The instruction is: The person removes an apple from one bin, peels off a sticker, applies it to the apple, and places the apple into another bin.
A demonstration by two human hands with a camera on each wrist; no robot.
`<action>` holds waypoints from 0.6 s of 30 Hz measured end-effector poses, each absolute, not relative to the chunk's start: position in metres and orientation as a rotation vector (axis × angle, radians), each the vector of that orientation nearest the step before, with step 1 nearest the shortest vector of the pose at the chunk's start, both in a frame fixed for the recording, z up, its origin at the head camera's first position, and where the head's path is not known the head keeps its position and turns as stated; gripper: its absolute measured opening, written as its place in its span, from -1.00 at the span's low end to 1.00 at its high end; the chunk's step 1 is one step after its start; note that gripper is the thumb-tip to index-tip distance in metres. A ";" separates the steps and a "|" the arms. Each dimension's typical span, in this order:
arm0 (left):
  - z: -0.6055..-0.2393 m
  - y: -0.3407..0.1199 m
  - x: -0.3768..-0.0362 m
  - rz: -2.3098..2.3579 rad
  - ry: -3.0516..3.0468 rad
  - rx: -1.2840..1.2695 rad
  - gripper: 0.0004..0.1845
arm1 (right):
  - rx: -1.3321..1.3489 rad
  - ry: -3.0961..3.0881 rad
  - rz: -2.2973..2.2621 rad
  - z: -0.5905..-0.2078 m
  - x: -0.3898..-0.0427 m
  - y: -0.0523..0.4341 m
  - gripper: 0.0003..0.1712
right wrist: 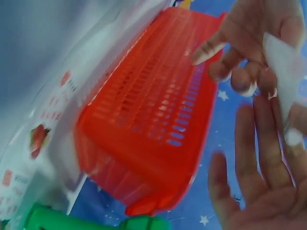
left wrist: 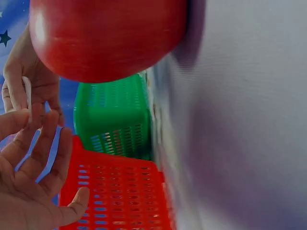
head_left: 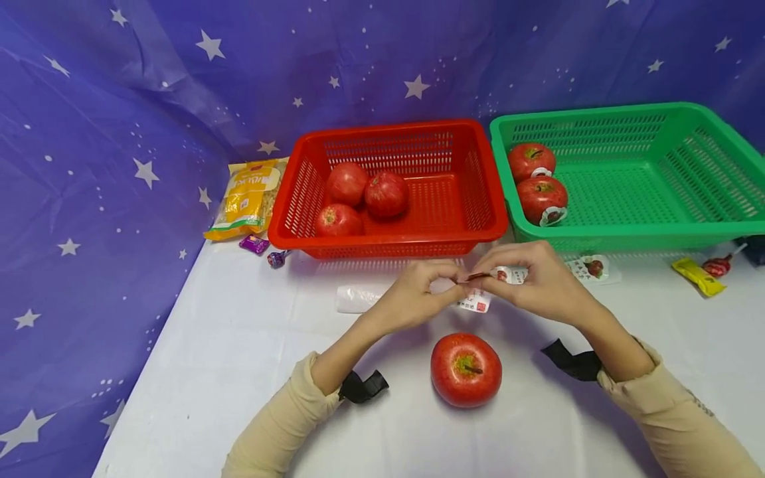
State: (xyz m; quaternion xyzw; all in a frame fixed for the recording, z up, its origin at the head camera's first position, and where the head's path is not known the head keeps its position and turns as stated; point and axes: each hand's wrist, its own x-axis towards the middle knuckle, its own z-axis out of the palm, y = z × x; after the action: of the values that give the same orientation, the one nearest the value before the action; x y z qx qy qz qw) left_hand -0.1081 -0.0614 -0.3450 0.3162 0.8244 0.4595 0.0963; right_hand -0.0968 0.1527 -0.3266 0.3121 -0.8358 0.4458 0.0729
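Both hands meet above the table in front of the red basket. My left hand [head_left: 421,292] pinches a small sticker [head_left: 478,276] between thumb and finger, and my right hand [head_left: 532,282] pinches it from the other side. Seen in the right wrist view, the sticker [right wrist: 283,62] shows a pale, whitish face; the left wrist view catches it nearly edge-on. On the white cloth nearer my body sits a red apple [head_left: 466,370], stem up, between the forearms. A strip of printed fruit labels [head_left: 475,302] lies under and behind the hands, partly hidden by them.
The red basket [head_left: 388,242] holds several red fruits [head_left: 386,194]. Beside it, the green basket [head_left: 633,230] has two labelled apples [head_left: 542,199]. A yellow food bag [head_left: 248,199] and wrapped candies [head_left: 254,244] lie at left; a yellow packet [head_left: 698,277] and lollipop [head_left: 717,266] at right.
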 end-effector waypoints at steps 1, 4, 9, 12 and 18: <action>-0.343 -0.062 -0.106 1.322 2.465 0.957 -0.81 | 0.949 -2.464 1.374 -0.326 -0.096 0.153 -0.74; -0.333 -0.066 -0.098 1.139 2.568 1.028 -0.67 | 0.904 -2.259 1.581 -0.322 -0.097 0.156 -0.77; -0.324 -0.065 -0.075 0.511 2.621 1.406 -0.31 | 0.705 -2.101 1.842 -0.314 -0.097 0.164 -0.85; -0.328 -0.060 -0.062 0.276 2.421 1.576 -0.17 | 0.666 -2.197 1.771 -0.313 -0.093 0.166 -0.83; -0.352 -0.064 -0.092 0.619 2.185 1.361 -0.14 | 0.714 -2.319 1.683 -0.323 -0.081 0.167 -0.76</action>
State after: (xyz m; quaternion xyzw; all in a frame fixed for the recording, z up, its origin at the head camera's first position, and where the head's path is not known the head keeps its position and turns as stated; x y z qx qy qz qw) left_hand -0.0918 -0.0637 -0.3523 0.4985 0.8003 0.2267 0.2443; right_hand -0.0809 0.1666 -0.3230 0.2406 -0.7820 0.5673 0.0942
